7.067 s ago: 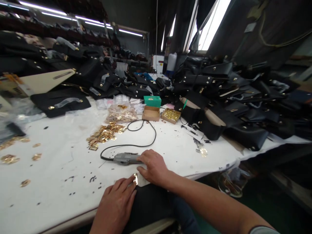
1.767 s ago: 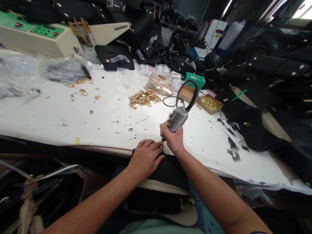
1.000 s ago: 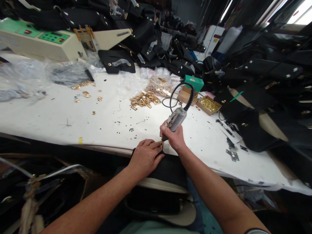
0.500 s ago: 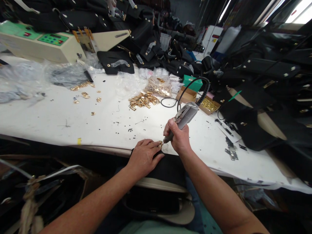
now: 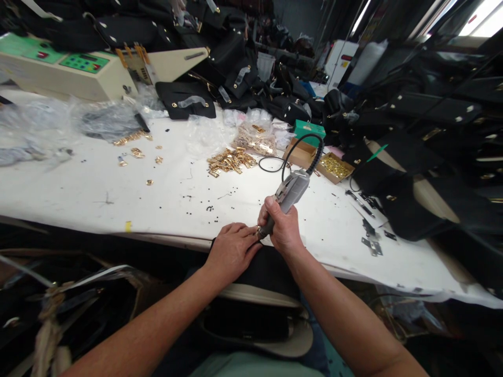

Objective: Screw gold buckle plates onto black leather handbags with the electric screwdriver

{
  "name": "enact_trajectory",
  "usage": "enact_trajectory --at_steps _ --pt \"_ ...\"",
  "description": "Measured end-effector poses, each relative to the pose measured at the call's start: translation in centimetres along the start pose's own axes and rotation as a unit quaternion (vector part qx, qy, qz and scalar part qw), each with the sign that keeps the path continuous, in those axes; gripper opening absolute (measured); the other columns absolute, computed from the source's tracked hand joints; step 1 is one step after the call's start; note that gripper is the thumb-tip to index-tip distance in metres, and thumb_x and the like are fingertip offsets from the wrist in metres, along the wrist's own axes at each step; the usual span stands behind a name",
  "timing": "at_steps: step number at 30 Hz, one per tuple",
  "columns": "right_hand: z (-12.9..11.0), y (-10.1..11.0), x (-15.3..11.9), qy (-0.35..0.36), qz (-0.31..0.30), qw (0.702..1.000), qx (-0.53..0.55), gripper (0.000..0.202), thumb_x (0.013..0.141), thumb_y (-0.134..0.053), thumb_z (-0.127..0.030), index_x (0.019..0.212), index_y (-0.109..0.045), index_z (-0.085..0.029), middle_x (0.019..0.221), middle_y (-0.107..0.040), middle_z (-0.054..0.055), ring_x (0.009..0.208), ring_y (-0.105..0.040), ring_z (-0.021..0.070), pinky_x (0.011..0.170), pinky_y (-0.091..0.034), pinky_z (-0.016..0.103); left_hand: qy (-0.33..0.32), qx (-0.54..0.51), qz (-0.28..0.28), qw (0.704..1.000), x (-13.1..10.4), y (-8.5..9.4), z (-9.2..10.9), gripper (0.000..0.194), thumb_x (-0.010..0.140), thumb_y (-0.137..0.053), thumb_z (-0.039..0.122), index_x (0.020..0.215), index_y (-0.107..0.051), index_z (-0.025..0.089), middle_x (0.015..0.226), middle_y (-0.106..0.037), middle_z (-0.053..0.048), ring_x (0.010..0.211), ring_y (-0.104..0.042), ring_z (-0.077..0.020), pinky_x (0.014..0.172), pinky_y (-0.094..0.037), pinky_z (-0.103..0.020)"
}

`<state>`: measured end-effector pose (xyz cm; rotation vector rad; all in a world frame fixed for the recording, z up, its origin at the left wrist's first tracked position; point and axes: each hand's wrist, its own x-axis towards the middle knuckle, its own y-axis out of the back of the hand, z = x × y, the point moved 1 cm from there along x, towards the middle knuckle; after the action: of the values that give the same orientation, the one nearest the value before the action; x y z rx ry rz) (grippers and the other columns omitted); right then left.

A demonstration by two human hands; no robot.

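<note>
My right hand is wrapped round a grey electric screwdriver, tilted with its tip down and to the left. The tip meets a small gold metal fitting by my left fingertips. My left hand presses on a black bag at the table's front edge, its fingers and thumb closed about the fitting. The bag's open mouth with a beige lining faces my lap. A black cord runs from the screwdriver's top end back onto the table.
On the white table lie a heap of gold fittings, scattered black bits and plastic bags. A cardboard box of small gold parts stands right. Black bags are piled behind and right; a beige machine stands left.
My right hand has moved the screwdriver down and left, bringing its tip onto the gold fitting. My left thumb has drawn closer to the fingers; the bag stays in place.
</note>
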<state>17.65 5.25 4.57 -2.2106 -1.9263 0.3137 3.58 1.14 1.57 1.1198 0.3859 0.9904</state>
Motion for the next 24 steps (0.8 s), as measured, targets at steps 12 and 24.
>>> enact_trajectory --at_steps 12,24 --pt "0.40 0.52 -0.01 0.001 0.005 1.000 -0.017 0.044 0.079 -0.075 -0.055 0.064 -0.058 -0.018 0.051 -0.057 -0.001 0.044 -0.050 0.0113 0.044 -0.043 0.024 0.004 0.003 0.002 1.000 0.03 -0.07 -0.09 0.023 0.099 -0.055 0.031 0.116 -0.070 0.029 0.126 -0.071 0.001 0.114 -0.057 -0.0252 0.097 -0.044 -0.046" --pt "-0.15 -0.17 -0.38 0.008 0.016 1.000 0.023 0.043 0.079 -0.075 -0.053 0.065 -0.057 -0.018 0.051 -0.055 -0.002 0.044 -0.049 0.0104 0.043 -0.040 0.023 0.002 0.001 0.011 1.000 -0.04 -0.07 -0.14 0.022 0.097 -0.059 0.035 0.114 -0.072 0.029 0.123 -0.072 0.000 0.114 -0.059 -0.0239 0.096 -0.045 -0.046"
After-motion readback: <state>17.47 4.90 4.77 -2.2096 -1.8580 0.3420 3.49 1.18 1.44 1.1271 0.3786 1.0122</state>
